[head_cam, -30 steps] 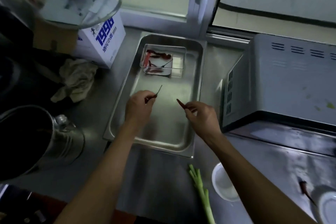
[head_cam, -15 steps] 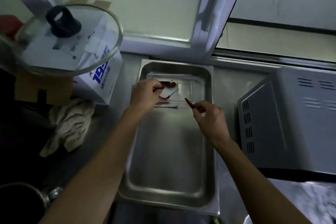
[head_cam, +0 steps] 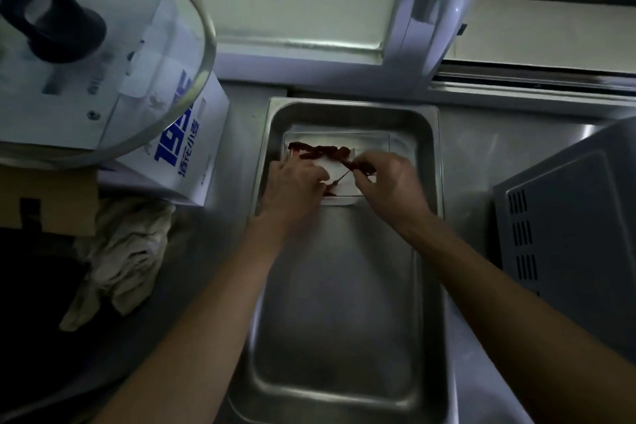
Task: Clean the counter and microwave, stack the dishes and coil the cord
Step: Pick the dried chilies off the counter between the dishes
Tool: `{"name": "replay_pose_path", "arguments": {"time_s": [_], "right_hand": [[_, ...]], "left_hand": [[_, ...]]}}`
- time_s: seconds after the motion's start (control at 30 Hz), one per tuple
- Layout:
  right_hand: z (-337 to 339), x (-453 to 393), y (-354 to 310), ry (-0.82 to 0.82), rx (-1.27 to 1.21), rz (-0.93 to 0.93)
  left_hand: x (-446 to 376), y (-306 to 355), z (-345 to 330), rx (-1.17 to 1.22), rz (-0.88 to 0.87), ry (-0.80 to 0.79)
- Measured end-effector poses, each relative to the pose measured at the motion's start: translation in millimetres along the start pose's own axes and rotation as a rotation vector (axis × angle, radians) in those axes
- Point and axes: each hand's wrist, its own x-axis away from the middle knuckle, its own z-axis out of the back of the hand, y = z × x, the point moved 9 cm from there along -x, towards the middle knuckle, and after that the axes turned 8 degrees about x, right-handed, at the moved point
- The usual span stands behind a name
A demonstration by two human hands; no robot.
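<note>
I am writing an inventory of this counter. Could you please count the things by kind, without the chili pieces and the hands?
Containers: 2, the steel tray and the clear dish inside it
Lids: 1, the glass lid
Boxes: 2, the white box and the cardboard box
Cloths: 1, the rag
Appliances: 1, the microwave
Total: 7

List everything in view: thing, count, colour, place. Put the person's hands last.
steel tray: one, silver, centre of counter
clear dish: one, transparent, far end of tray
dried chillies: several, dark red, in the dish
glass lid: one, clear with black knob, upper left
box: one, white with blue print, beneath the lid
rag: one, off-white, left counter
microwave: one, grey, right
left hand: over the dish
right hand: pinches a chilli
</note>
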Motion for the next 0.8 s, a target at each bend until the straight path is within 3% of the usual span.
{"name": "replay_pose_path", "arguments": {"time_s": [0.13,0.43,0.8], "right_hand": [[-16,-18,-11,-0.028,0.084,0.041],[-51,-36,-24,-0.13,0.232,0.113],[-4,5,-21,-0.004,0.193,0.074]], "left_hand": [[9,-2,9,-0.006,-0.004,0.098],[27,-12,16,0.053,0.075,0.153],[64,-5,27,0.214,0.203,0.192]]}}
